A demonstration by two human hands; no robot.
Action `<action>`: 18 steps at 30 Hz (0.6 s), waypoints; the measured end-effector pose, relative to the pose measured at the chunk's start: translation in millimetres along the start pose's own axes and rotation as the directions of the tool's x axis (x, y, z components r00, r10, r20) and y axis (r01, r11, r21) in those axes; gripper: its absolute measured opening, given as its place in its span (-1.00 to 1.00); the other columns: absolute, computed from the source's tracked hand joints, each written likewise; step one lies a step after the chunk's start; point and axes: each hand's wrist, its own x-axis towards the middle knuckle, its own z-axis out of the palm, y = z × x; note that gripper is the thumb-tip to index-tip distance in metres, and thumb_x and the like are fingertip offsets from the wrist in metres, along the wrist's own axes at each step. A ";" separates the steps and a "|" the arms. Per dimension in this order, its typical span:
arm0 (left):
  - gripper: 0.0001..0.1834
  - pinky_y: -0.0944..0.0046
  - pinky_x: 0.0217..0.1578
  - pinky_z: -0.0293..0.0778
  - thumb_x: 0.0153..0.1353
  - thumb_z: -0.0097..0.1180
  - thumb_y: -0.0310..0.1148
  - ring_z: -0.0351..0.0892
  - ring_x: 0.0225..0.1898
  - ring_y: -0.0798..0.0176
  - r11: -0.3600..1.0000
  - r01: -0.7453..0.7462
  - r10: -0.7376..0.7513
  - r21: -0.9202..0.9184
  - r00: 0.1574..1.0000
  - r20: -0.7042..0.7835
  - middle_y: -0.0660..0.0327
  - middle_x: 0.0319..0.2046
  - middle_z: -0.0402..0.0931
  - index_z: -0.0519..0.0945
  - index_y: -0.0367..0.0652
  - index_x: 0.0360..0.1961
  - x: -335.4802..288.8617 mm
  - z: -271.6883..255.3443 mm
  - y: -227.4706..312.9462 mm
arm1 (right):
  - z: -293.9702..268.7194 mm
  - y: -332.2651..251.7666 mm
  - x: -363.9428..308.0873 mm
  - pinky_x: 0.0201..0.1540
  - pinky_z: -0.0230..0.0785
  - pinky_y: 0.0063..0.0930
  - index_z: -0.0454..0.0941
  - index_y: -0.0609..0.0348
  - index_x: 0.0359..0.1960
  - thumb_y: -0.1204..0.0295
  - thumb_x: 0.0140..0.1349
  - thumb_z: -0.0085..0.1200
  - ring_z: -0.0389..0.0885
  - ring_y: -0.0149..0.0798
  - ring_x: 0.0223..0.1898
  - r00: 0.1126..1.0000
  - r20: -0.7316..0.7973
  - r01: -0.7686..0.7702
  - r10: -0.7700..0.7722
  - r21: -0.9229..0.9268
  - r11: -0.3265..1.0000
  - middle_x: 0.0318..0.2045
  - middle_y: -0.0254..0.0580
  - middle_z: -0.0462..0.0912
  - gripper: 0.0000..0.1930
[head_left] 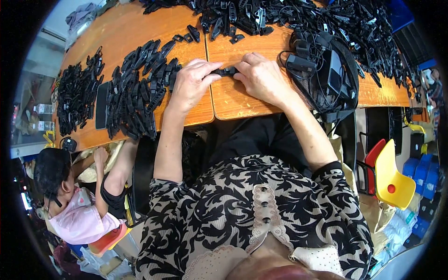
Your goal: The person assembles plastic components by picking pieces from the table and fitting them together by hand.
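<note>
Over the seam of the wooden table (238, 98), a small black plastic part (225, 72) is held level between my two hands. My left hand (192, 81) pinches its left end with thumb and fingers. At its right end my right hand (261, 77) is closed on it, the fingertips partly hidden. To the left of my left hand lies a spread of similar black plastic parts (140, 88). A few loose parts (191, 33) rest beyond my hands.
A large heap of black parts (238, 18) covers the table's far side. Right of my right hand stands a black mesh basket (347, 60) with cables and devices. A dark phone-like slab (101, 106) and smaller parts (74, 93) lie left. A person (79, 200) sits at left.
</note>
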 end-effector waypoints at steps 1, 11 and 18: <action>-0.64 0.19 -0.03 0.61 0.14 0.38 -0.49 0.71 -0.11 0.11 1.000 0.000 0.000 -0.002 1.000 0.000 0.11 -0.16 0.76 0.76 -0.16 0.00 0.3 1.0 0.2 | -0.1 2.2 1.3 -0.17 0.53 -0.09 0.67 0.25 -0.40 0.39 0.06 0.36 0.64 0.05 -0.16 1.000 0.022 0.016 -0.016 -0.009 1.000 -0.33 -0.03 0.64 -0.81; -0.45 0.20 -0.04 0.63 0.15 0.35 -0.54 0.74 -0.12 0.15 0.996 0.051 -0.054 -0.074 0.998 -0.041 0.13 -0.14 0.78 0.66 -0.03 0.22 0.2 8.5 -5.4 | 1.6 21.4 21.2 -0.10 0.51 -0.16 0.66 0.29 -0.21 0.54 0.05 0.37 0.62 0.04 -0.15 0.968 0.083 0.228 -0.235 0.086 0.970 -0.30 -0.05 0.61 -0.75; -0.48 0.20 -0.07 0.63 0.16 0.34 -0.53 0.73 -0.15 0.15 0.999 0.025 -0.026 -0.033 0.998 -0.056 0.12 -0.16 0.78 0.67 -0.05 0.20 1.9 7.1 -0.8 | 7.3 30.1 15.8 -0.09 0.51 -0.11 0.65 0.28 -0.32 0.49 0.05 0.36 0.62 0.09 -0.19 0.980 -0.009 0.200 -0.201 0.148 0.968 -0.34 -0.01 0.61 -0.81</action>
